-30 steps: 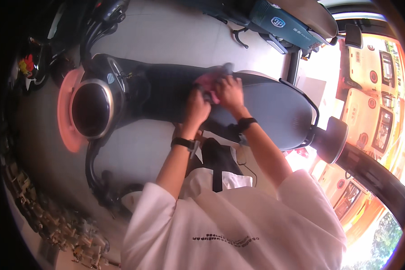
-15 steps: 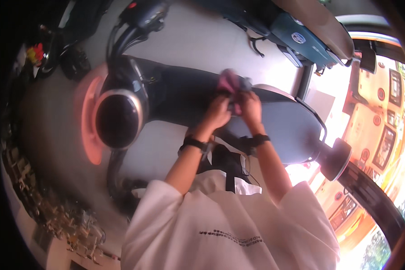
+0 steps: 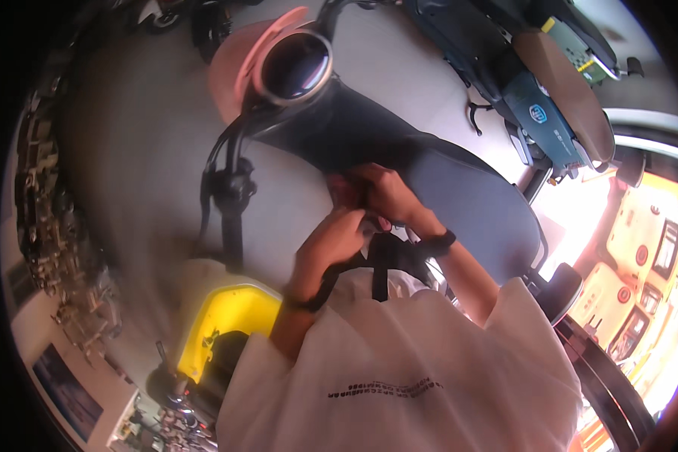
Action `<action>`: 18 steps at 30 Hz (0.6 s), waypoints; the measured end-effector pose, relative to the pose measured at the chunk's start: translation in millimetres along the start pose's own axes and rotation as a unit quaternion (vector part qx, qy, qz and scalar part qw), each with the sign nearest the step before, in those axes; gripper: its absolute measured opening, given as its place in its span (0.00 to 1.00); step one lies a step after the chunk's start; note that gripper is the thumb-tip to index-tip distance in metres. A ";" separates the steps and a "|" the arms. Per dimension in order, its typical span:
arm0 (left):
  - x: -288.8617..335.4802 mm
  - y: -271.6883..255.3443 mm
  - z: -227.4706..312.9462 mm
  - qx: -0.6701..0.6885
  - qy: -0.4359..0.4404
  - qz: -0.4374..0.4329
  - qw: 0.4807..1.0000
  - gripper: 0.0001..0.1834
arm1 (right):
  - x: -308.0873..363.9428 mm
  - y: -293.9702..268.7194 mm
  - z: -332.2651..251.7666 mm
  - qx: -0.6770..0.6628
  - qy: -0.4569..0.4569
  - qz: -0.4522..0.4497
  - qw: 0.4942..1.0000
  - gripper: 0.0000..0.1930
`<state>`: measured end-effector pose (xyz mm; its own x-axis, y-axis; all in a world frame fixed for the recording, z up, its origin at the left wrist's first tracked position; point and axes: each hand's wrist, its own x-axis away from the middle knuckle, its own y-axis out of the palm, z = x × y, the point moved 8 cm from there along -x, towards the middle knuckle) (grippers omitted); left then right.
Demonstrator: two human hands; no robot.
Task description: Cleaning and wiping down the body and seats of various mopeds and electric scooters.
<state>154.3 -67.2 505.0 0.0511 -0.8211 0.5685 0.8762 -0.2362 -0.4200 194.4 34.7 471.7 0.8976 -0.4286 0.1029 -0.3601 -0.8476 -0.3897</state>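
A pinkish-red and dark cloth (image 3: 345, 190) is bunched between my two hands, close in front of my body. My left hand (image 3: 337, 239) is closed on its near side, the fingers partly hidden. Curled over the cloth from the right is my right hand (image 3: 388, 192). Both hands are beside the near edge of a scooter's grey seat (image 3: 467, 203). That scooter has a dark body (image 3: 346, 120), a pink front panel (image 3: 237, 64) and a round black display (image 3: 297, 66). Its near handlebar grip (image 3: 232, 226) points toward me.
Beyond the pink scooter stands a teal scooter (image 3: 535, 113) with a brown seat (image 3: 565, 83). A yellow scooter panel (image 3: 230, 320) is close by my left elbow. Grey floor (image 3: 158, 158) lies to the left. Orange-and-cream vehicles (image 3: 633, 256) show at the right.
My hands have come off the scooter's upper surface and drawn toward my body with the cloth. The view has shifted, so the scooter's front appears higher and the yellow panel shows.
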 end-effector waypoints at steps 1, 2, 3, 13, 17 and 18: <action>43.0 -28.4 13.0 0.004 0.029 0.082 0.996 0.17 | -5.6 1.1 -56.5 -0.011 -0.054 0.021 0.998 0.24; 89.8 -52.9 22.5 0.005 0.054 0.159 0.986 0.16 | -6.7 5.3 -102.0 -0.051 -0.104 0.036 0.993 0.25; 135.6 -83.8 34.1 -0.041 0.008 0.218 0.975 0.17 | -6.0 10.0 -141.4 -0.088 -0.151 0.054 0.983 0.26; 174.5 -186.3 -114.5 0.076 0.010 0.323 0.943 0.24 | -28.7 108.8 -244.0 0.255 -0.323 0.108 0.905 0.25; 165.1 -196.9 -118.0 0.127 0.035 0.178 0.975 0.25 | -14.2 134.3 -237.5 0.262 -0.241 0.027 0.934 0.24; 162.8 -196.5 -126.7 0.125 0.020 0.101 0.987 0.26 | -14.3 140.8 -241.3 0.256 -0.211 0.008 0.944 0.24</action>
<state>-70.3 -220.2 590.4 0.2212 -0.8599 0.4601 0.9413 0.0648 -0.3314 69.5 -154.0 636.2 0.9532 -0.1869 -0.2377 -0.3017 -0.5340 -0.7898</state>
